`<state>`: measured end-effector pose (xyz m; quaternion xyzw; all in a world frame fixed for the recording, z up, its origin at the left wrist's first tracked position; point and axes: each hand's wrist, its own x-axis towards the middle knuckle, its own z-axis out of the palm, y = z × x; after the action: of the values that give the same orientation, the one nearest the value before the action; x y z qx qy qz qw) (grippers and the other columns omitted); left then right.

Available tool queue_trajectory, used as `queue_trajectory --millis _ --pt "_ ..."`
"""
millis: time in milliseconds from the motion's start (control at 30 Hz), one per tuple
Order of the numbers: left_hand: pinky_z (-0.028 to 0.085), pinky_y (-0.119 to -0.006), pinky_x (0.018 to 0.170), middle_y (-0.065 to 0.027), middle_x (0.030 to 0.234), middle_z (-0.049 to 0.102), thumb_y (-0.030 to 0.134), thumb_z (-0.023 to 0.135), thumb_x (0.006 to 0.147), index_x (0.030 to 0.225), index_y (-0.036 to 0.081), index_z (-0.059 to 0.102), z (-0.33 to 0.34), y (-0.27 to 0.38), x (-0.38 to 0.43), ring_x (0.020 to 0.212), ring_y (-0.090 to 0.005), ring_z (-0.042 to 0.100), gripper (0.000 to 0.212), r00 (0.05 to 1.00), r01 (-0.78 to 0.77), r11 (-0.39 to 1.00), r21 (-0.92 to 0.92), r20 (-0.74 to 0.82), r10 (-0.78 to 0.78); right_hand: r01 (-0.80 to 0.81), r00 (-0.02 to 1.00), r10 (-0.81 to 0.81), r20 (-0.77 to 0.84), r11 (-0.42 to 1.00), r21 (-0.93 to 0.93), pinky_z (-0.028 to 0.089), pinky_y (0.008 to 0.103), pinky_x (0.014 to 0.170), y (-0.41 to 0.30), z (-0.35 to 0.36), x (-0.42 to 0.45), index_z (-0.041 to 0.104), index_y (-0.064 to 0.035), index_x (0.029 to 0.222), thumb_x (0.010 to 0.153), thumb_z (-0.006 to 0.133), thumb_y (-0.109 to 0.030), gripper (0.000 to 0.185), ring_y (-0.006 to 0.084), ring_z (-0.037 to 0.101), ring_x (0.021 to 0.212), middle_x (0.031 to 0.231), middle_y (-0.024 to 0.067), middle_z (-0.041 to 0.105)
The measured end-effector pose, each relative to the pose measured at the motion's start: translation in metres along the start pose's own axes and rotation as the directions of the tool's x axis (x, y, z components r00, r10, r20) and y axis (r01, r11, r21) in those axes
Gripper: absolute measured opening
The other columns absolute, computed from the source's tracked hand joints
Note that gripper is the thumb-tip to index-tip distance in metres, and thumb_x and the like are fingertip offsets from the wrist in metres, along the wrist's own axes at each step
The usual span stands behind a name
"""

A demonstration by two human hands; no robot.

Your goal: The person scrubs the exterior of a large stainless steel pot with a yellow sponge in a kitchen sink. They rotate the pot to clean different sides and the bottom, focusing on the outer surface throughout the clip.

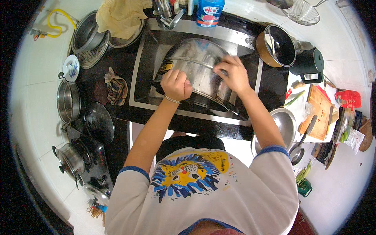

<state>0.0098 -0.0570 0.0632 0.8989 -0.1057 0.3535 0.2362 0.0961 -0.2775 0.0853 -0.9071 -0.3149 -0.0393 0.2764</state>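
Note:
A large stainless steel pot (194, 70) lies tilted in the sink (138, 73), its base turned away from me and its open rim toward me. A black handle (230, 107) shows at its lower right, and a yellow-and-black sticker is on its left side. My left hand (176, 84) is curled closed on the pot's left side near the rim, a thin bangle at its wrist. Bent and slightly blurred, the fingers of my right hand (233, 72) press on the pot's right side. Something dark shows under those fingers; I cannot tell what it is.
Behind the sink are the faucet (171, 20) and a blue detergent bottle (209, 13). A striped cloth (116, 88) lies left, near a glass lid (100, 122). Right are a brown pot (263, 55), a dark green kettle (307, 66), a steel bowl (286, 120) and a cutting board (315, 113) with a knife.

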Motion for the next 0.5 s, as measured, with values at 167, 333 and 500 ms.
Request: queue_trajectory --millis 167,333,500 --pt "0.038 -0.042 0.050 -0.0140 0.063 0.044 0.027 0.046 0.084 0.063 0.006 0.045 0.005 0.002 0.002 0.056 -0.0326 0.045 0.030 1.000 -0.002 1.000 0.006 -0.025 0.002 -0.032 0.998 0.035 0.053 0.998 -0.055 0.051 0.0382 0.082 -0.009 -0.002 0.009 0.074 -0.0198 0.081 0.076 0.073 -0.026 0.008 0.0258 0.058 0.096 0.096 0.0013 0.065" --pt "0.039 -0.042 0.052 -0.0121 0.064 0.045 0.027 0.048 0.076 0.064 0.006 0.046 0.005 0.001 0.000 0.058 -0.0319 0.047 0.024 1.000 0.020 1.000 0.017 0.017 -0.020 0.159 0.987 -0.157 0.021 0.977 -0.144 0.050 0.0399 0.084 -0.052 0.034 0.071 0.073 -0.0198 0.079 0.071 0.068 -0.019 0.010 0.0250 0.055 0.099 0.096 0.0012 0.059" --pt "0.040 -0.042 0.052 -0.0126 0.065 0.046 0.024 0.049 0.075 0.065 0.006 0.047 0.007 -0.001 0.000 0.057 -0.0322 0.047 0.021 0.999 -0.005 1.000 0.007 -0.041 0.005 0.242 0.969 -0.246 0.002 0.954 0.177 0.048 0.0394 0.086 -0.016 0.004 0.017 0.074 -0.0168 0.090 0.070 0.072 -0.008 0.022 0.0299 0.056 0.100 0.102 0.0080 0.064"
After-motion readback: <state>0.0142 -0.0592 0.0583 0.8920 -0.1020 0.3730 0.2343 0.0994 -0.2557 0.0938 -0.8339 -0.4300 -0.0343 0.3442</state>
